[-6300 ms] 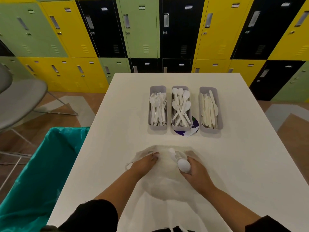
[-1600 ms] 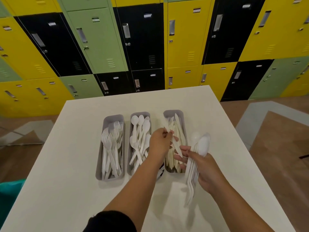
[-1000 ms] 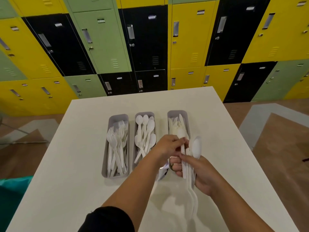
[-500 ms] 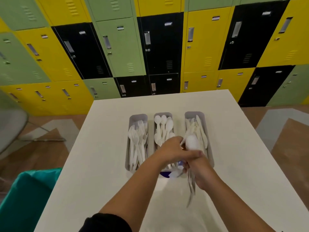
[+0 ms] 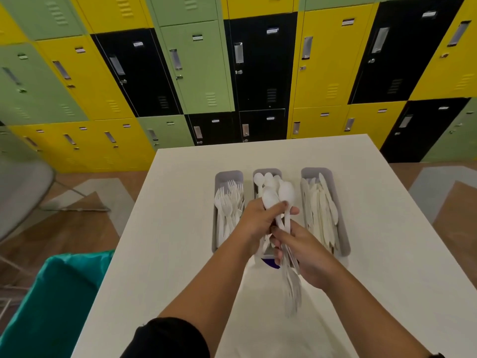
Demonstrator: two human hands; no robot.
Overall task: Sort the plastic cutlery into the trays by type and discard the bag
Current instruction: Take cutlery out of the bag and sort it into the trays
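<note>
While the left hand [image 5: 254, 220] grips two white plastic spoons [image 5: 277, 200] by their necks above the spoon tray [image 5: 267, 174], the right hand [image 5: 302, 253] is curled round a bundle of cutlery handles [image 5: 291, 288] that hangs toward the counter [image 5: 387, 228]. The spoon tray stands in the middle of three grey trays. To its left, the fork tray [image 5: 228, 177] holds white forks. To its right, the knife tray [image 5: 316, 173] holds white knives. On the counter nearer the person than the spoon tray lies the translucent plastic bag [image 5: 271, 319]. A teal-lined bin [image 5: 51, 293] stands off the counter's edge, well left of the spoon tray. A purple item [image 5: 269, 263] shows at the tray's near end.
</note>
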